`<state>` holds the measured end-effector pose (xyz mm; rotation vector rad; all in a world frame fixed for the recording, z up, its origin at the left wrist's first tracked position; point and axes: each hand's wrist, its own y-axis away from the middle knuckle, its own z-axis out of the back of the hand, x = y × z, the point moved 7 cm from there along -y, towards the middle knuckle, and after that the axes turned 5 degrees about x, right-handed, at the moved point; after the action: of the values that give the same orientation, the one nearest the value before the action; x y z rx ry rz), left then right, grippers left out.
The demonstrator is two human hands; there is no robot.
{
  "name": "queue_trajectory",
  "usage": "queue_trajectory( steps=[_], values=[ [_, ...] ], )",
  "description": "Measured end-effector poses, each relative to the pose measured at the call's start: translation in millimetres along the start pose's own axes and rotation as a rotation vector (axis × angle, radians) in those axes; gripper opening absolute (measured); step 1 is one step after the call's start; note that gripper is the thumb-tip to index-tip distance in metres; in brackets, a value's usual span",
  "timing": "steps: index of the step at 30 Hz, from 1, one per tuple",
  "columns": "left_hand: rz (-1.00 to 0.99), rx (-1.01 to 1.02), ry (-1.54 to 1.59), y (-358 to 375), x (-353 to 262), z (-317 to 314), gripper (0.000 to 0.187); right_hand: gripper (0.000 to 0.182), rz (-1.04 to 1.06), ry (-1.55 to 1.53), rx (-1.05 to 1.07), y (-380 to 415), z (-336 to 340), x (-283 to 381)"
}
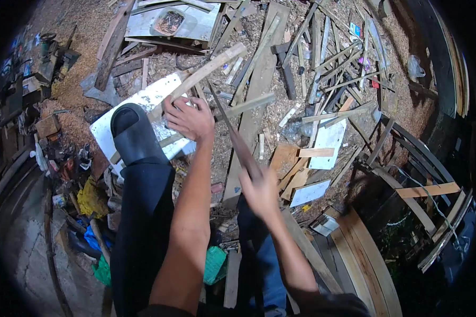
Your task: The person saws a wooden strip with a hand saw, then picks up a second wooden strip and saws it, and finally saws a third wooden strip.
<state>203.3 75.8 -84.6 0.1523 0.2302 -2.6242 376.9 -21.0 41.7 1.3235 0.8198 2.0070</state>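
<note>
My left hand [189, 117] is wrapped over a pale wooden strip [211, 64], pressing it down above a white board [103, 127]. In my right hand [259, 193], somewhat blurred, is the handle of a hand saw [238, 145]. Its long narrow blade points up and away, its far end close to the strip, just right of my left hand. Whether the teeth touch the wood I cannot tell. A black slipper [135, 134] on my foot rests on the wood and board, left of my left hand. Another wooden piece [251, 104] passes below the saw blade.
Scrap wood [349, 74] and wood shavings litter the ground. A plastic tray [168, 22] sits on a white panel at the top. A yellow bag [91, 198] lies among clutter at left. Long planks [354, 253] are at lower right, with a wooden frame [428, 190] at far right.
</note>
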Motion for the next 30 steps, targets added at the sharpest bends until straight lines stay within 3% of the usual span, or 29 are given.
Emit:
queue_trajectory(
  steps=[3, 5, 7, 8, 10, 12, 15, 16, 18, 19, 20, 21, 24, 25, 26, 28, 29, 30],
  values=[
    [0.009, -0.012, -0.006, -6.0, -5.4, -0.8, 0.021, 0.024, -0.066, -0.054, 0.062, -33.3, -14.8, 12.6],
    [0.043, 0.031, 0.017, -1.3, -1.2, -0.3, 0.020, 0.021, 0.318, 0.137, -0.135, 34.4, 1.2, 0.9],
    [0.035, 0.034, 0.018, 0.2, 0.8, -0.5, 0.020, 0.022, 0.020, -0.086, -0.010, 89.3, 18.6, -13.9],
    [0.028, 0.018, 0.025, -1.4, -0.8, -1.1, 0.020, 0.018, 0.053, -0.079, -0.059, 87.1, 23.4, -16.7],
    [0.001, -0.007, 0.002, -5.9, -4.3, -1.5, 0.019, 0.019, 0.081, -0.030, -0.049, 33.1, 13.9, -12.3],
    [0.009, 0.003, -0.017, -1.7, -3.0, -3.2, 0.020, 0.022, -0.063, -0.121, 0.045, -19.1, 0.3, 16.7],
    [0.011, 0.014, 0.011, 1.0, -2.2, -2.3, 0.022, 0.018, -0.046, 0.009, 0.069, 13.9, -3.1, -16.8],
    [0.014, -0.005, 0.022, -0.6, 0.1, -2.5, 0.022, 0.022, 0.090, -0.008, -0.004, 37.3, 5.9, -2.5],
    [0.040, 0.047, 0.024, -1.9, -2.6, -5.1, 0.022, 0.035, 0.135, -0.059, -0.004, 60.5, 13.2, 3.8],
    [0.022, 0.023, 0.011, -1.8, -4.6, -3.7, 0.022, 0.043, 0.140, -0.025, 0.036, 46.3, 9.1, 0.0],
    [-0.004, -0.002, -0.005, -2.0, -5.2, -0.3, 0.022, 0.037, 0.257, 0.134, -0.026, 14.4, 0.8, 0.9],
    [-0.015, -0.009, -0.018, -2.0, -5.3, 0.1, 0.022, 0.031, -0.096, 0.024, 0.106, -24.6, -13.2, -8.9],
    [0.044, 0.056, 0.005, -1.8, 0.2, -4.4, 0.021, 0.027, -0.049, 0.111, 0.058, -26.5, -25.3, -17.2],
    [0.050, 0.064, 0.010, -3.0, -1.1, -2.2, 0.021, 0.026, 0.155, 0.128, -0.019, 12.9, 1.0, -4.3],
    [0.060, 0.070, 0.007, -5.7, -2.6, -3.3, 0.021, 0.025, 0.190, -0.059, -0.042, 50.6, 18.8, 3.9],
    [0.005, 0.006, 0.001, -2.1, -3.2, 0.4, 0.020, 0.023, 0.255, -0.136, -0.073, 54.6, 25.7, -4.8],
    [-0.002, 0.016, 0.002, -1.9, -1.6, -3.6, 0.021, 0.021, -0.019, 0.025, 0.079, 33.7, 20.4, -20.0],
    [-0.012, 0.017, 0.014, -2.8, -5.2, -7.6, 0.021, 0.026, -0.023, -0.079, 0.024, 3.4, 13.3, -11.4]
  ],
)
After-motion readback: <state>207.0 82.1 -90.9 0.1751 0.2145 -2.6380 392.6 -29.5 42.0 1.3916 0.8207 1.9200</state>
